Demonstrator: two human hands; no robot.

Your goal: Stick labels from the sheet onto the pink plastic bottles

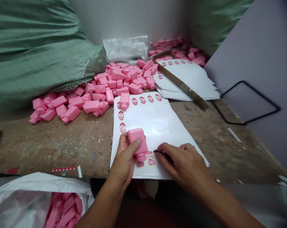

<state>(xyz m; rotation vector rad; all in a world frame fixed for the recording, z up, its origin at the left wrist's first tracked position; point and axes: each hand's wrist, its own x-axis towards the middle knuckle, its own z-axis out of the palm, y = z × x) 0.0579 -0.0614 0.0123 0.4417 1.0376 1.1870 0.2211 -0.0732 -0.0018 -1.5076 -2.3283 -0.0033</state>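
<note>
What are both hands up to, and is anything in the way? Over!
Left hand gripping pink bottle. Right hand holding slim dark tool over sticker sheet. Another bottle lying on sheet's far left corner.

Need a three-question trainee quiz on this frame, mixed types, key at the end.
1. Which hand holds a bottle over the front sheet?
2. True or false: the long bar lies across the rear sheets.
3. Fill in: the white bag at lower left contains pink ____.

Key:
1. The left hand.
2. True.
3. Bottles.
</note>
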